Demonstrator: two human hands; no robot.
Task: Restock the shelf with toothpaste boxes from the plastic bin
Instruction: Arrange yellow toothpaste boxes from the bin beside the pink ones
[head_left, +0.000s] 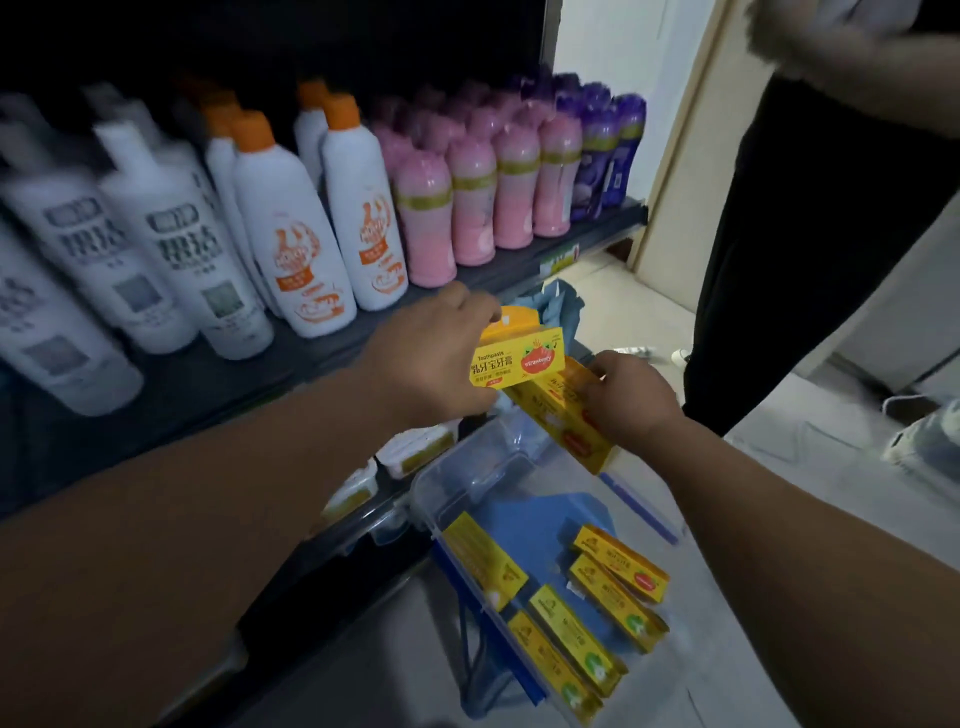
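1. Two toothpaste boxes were up out of the bin. My left hand pinched a strawberry box at centre frame. My right hand gripped a second yellow box just below and right of it, and the two boxes overlapped.
2. My hands were near each other but not touching, each clamped on its own box.
3. The plastic bin sat at lower centre, with about five spare boxes lying flat on its blue floor.
4. The upper shelf edge ran from the left of the frame to the centre and was packed with bottles. I judged the boxes belonged lower, near the white-and-yellow packs under my left wrist. The exact slot was hidden behind my hands, so I could not tell.
5. To do it well, I reckoned I should draw the boxes apart first and seat one at a time, keeping the printed face towards me.
6. My left knuckles were close to the orange-capped bottles. A low, slow approach seemed wise to avoid toppling them.
7. Someone in dark trousers stood at the right, so I would have kept my right elbow tucked in.
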